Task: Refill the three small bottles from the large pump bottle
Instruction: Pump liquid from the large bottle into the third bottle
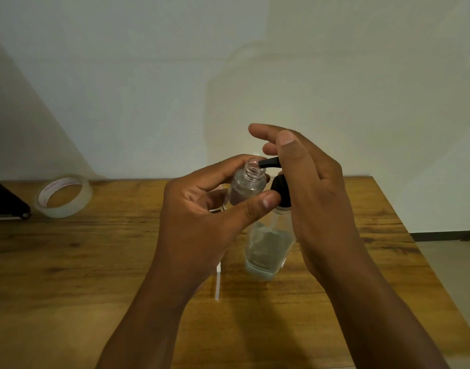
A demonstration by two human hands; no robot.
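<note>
Your left hand [202, 209] gripped 1 uncapped small bottle [245, 186] at the pump bottle [268, 246] spout while your right hand [308, 187] pressed with loose fingers (the other 2 bottles were out of sight), so filling looked barely begun.

Dim, warm light here; my hands [255, 198] look soft and slightly blurred. A broad diagonal shadow darkens the wall [37, 123] at left. The table [68, 262] edge bows with wide-angle distortion. No harsh glare.

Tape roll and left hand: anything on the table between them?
Nothing: in the head view, only bare wooden table lies between the tape roll and the left hand.
</note>
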